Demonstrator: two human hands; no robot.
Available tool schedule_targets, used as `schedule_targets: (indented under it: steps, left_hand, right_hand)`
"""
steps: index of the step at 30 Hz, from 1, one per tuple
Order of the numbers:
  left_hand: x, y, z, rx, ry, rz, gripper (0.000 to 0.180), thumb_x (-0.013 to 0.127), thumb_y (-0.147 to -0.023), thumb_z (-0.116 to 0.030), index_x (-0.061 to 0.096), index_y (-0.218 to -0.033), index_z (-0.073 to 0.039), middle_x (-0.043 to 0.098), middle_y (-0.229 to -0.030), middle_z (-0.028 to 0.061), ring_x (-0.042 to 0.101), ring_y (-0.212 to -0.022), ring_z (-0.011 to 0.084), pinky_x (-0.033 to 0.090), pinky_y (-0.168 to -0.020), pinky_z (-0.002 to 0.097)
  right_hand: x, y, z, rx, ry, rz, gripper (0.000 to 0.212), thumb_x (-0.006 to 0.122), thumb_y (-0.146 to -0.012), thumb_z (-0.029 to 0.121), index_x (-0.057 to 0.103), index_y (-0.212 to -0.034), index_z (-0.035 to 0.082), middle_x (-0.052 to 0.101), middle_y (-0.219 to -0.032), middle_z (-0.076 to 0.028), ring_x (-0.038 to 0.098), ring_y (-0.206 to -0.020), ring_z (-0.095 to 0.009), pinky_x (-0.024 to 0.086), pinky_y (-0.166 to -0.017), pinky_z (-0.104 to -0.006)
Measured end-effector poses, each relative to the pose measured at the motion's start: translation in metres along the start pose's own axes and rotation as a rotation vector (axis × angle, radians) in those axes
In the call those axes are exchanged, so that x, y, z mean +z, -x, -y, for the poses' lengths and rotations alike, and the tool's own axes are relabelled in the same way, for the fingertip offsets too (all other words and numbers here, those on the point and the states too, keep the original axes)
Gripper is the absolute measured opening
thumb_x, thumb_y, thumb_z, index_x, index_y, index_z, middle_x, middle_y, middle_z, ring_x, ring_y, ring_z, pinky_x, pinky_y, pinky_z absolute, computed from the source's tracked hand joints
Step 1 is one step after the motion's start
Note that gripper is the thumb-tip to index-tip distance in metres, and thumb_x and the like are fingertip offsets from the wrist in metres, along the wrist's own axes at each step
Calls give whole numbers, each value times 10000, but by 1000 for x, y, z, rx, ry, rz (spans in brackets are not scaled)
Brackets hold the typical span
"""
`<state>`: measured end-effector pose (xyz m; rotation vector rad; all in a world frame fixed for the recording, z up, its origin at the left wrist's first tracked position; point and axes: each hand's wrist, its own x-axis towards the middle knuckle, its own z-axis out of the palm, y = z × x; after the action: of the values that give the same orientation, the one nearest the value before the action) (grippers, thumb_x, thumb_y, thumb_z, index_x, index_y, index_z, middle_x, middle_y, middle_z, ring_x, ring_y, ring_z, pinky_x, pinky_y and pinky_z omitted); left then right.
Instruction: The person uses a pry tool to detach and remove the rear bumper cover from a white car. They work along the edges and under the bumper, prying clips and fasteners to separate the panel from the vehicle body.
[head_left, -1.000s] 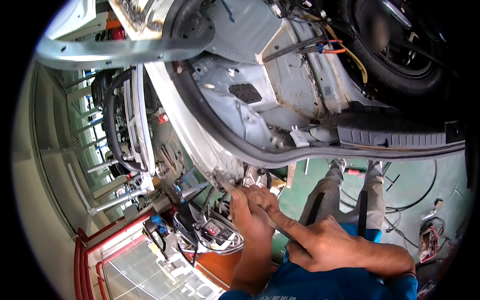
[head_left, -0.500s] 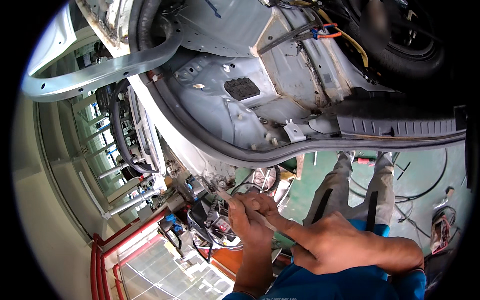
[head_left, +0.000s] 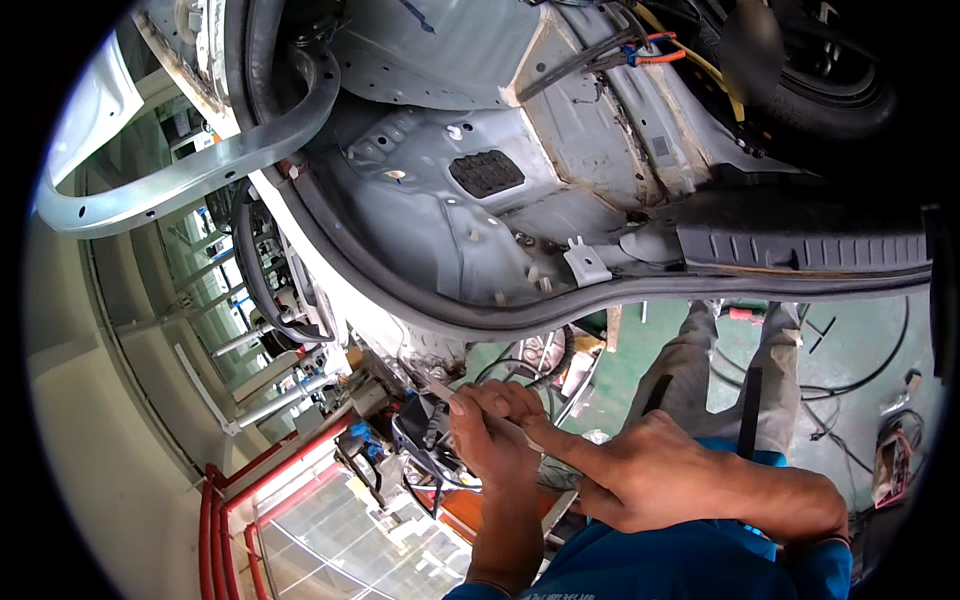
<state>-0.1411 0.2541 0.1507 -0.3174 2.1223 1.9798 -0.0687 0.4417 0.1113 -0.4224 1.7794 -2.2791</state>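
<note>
My left hand point(head_left: 493, 435) is closed around a slim, flat, light-coloured bar point(head_left: 437, 387), thumb and fingers wrapped over it. The bar's far end points up and left at the rough, dark-stained lower end of a white car body panel point(head_left: 425, 347); whether it touches cannot be told. My right hand point(head_left: 655, 475) is closed on the near end of the bar, its index finger stretched along it to the left hand and the other fingers curled under. The exact kind of the bar is not clear.
The car's open body shell point(head_left: 430, 240) fills the upper middle, edged by a black rubber seal point(head_left: 480, 325). Pliers point(head_left: 655, 57) lie inside it, near a tyre point(head_left: 830, 130). A curved metal bar point(head_left: 170, 185) juts out left. Cables point(head_left: 850, 388) lie on the green floor.
The view has shifted slightly, so the car and floor sit a little differently in the picture. Both hands keep their grip on the bar in nearly the same place.
</note>
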Motion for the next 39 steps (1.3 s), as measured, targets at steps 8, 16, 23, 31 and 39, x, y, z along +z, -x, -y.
schedule_targets:
  steps: [8,16,23,31,39]
  left_hand:
    - [1,-5,0,4,31,-29,465,515,-1050,-458,487,-790,-74,452,-650,50,398,-508,182,353,-486,344]
    - [5,9,-4,-45,79,-67,459,488,-1064,-440,496,-786,-74,454,-637,54,389,-489,192,359,-474,348]
    - [12,-4,-8,19,-49,-136,458,501,-1059,-426,476,-764,-77,418,-591,52,362,-480,173,339,-448,340]
    - [2,4,0,28,-78,-37,453,489,-1063,-433,490,-783,-78,424,-595,59,363,-480,167,342,-444,340]
    - [7,0,2,55,-52,-71,466,507,-1049,-467,490,-768,-96,444,-596,61,380,-460,184,344,-438,330]
  right_hand:
    - [-2,-3,-6,-43,-1,-26,780,658,-847,162,315,-1521,-33,597,-545,-100,621,-463,-319,490,-441,-433]
    - [-8,2,8,18,-81,9,780,663,-826,134,342,-1522,-8,592,-554,-98,625,-478,-308,494,-448,-430]
    - [17,-3,-13,-37,-86,-132,773,676,-811,123,398,-1526,24,538,-499,-76,579,-418,-282,467,-419,-398]
    - [6,5,-10,-10,-91,-80,765,669,-817,115,396,-1526,22,563,-522,-82,593,-432,-284,471,-424,-397]
    - [17,4,-16,-67,-27,-116,753,644,-818,113,374,-1514,10,600,-552,-73,592,-430,-281,452,-400,-421]
